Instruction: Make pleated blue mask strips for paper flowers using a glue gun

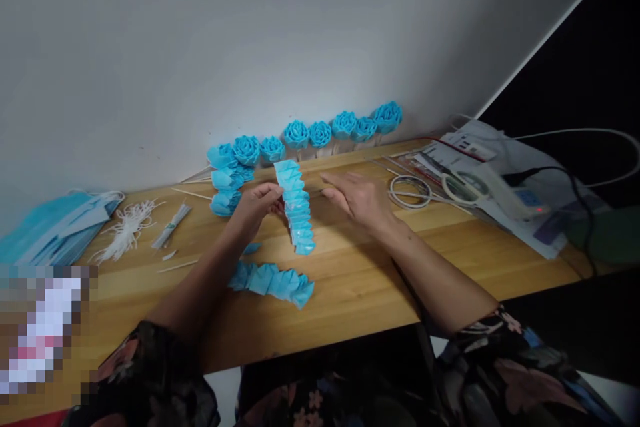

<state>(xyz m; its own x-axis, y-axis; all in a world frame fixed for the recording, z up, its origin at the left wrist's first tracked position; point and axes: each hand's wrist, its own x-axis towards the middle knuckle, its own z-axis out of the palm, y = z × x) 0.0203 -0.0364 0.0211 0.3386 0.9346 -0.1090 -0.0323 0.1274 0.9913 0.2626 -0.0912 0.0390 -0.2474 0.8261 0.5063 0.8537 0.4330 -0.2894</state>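
Note:
My left hand (259, 205) pinches the edge of a folded, pleated blue strip (296, 208) that lies lengthwise on the wooden table (350, 280). My right hand (361, 199) hovers just right of the strip with fingers stretched out and holds nothing. A second pleated blue strip (273, 280) lies nearer to me on the table. A row of finished blue fabric roses (320, 132) stands along the wall behind the hands, with folded blue pieces (227, 190) piled at its left end.
A stack of blue face masks (55, 230) lies at the far left beside a heap of white elastic loops (125, 230). Thin wooden sticks (193, 193), wire rings (411, 191), scissors (463, 188), a glue gun (510, 193) and cables (575, 187) sit around the right side.

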